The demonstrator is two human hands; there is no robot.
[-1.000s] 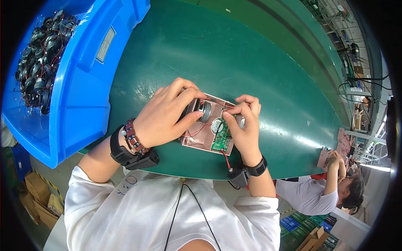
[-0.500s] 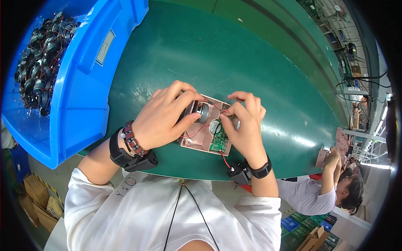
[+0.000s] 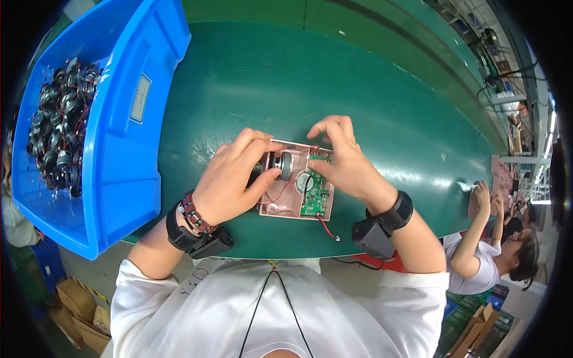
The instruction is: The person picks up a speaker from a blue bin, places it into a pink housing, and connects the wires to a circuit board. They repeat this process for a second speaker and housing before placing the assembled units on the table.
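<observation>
A pink plastic housing [image 3: 280, 209], open side up, lies on the green table. In its right part sits a green circuit board [image 3: 322, 192], with a round silver disc [image 3: 304, 182] beside it. A round black and grey speaker [image 3: 285, 165] stands on edge in the left part. My left hand [image 3: 234, 173] is closed on the speaker, thumb at its lower side and fingertips by the housing's upper left wall. My right hand [image 3: 346, 156] has thumb and forefinger apart, the thumb over the board's upper end. Thin red wires [image 3: 276, 197] run from the speaker across the housing.
A big blue bin [image 3: 128, 161] full of wired speakers [image 3: 62, 131] stands at the left. A red lead with a white plug [image 3: 337, 238] hangs out from the housing's lower right. At the far right another person [image 3: 477, 256] works beside pink parts [image 3: 500, 179].
My right hand has parted from the red wires it was pinching, and its fingers have spread. The left hand stays on the speaker. The view has shifted slightly.
</observation>
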